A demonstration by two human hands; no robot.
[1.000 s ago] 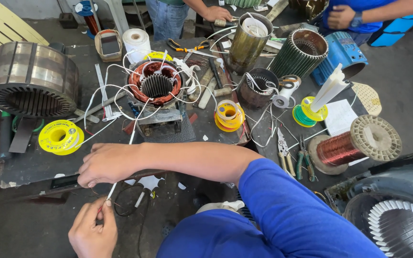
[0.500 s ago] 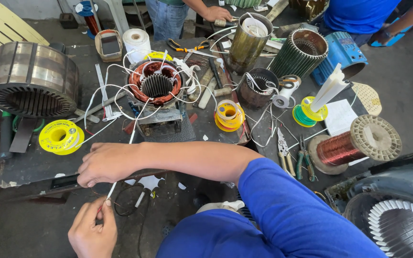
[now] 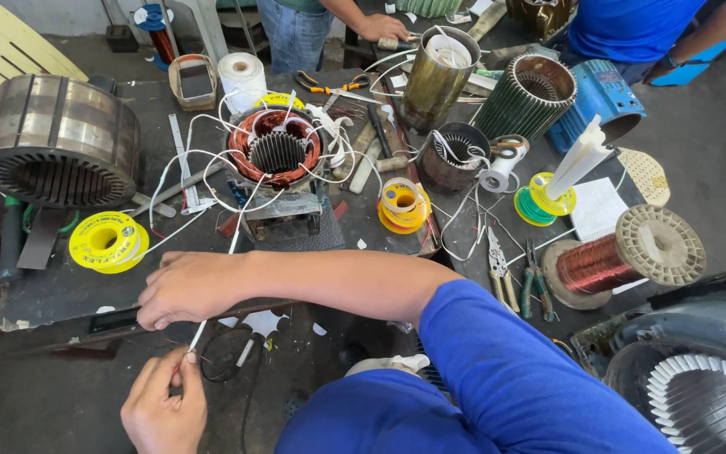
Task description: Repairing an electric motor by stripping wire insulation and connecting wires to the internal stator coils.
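Wire (image 3: 197, 335), white-sleeved, runs from under the right hand (image 3: 191, 288) down into the pinching left hand (image 3: 164, 412).

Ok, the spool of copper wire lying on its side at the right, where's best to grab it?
Probably by the pale round flange of the copper wire spool, coming from the right. It lies on its side with that flange facing right and clear, while pliers crowd the left; gripping the flange spares the bare winding.
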